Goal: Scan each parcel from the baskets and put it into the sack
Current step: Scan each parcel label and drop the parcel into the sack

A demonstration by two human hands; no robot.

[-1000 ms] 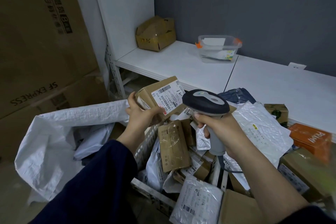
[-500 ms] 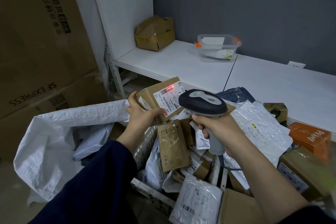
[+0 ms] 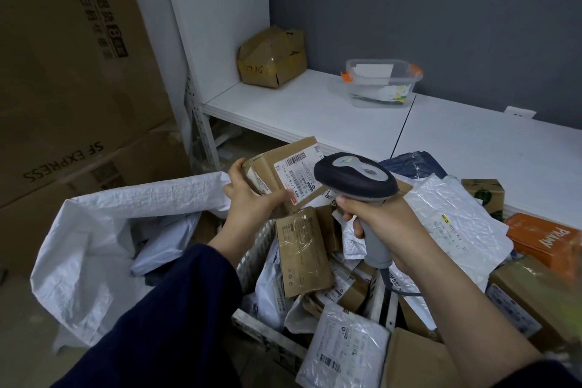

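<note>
A small cardboard parcel (image 3: 280,164) is gripped at its near end by the left hand (image 3: 252,203) and held up over the lattice wall of the basket (image 3: 252,250). Its label (image 3: 299,176) is turned toward the scanner (image 3: 356,176), whose handle is clasped in the right hand (image 3: 387,230). No red beam is seen on the barcode, so a missed read is the first risk: sent on unregistered, the parcel would be lost among the pale mailers in the sack (image 3: 104,230). One end only is held, so a slip is possible, and the box would be mixed back into the unscanned heap. The sack is slumped just beside the basket, its mouth partly folded, and a careless toss could be sent to the floor. The scanner's cable (image 3: 398,288) is trailed among the parcels and could be snagged.
</note>
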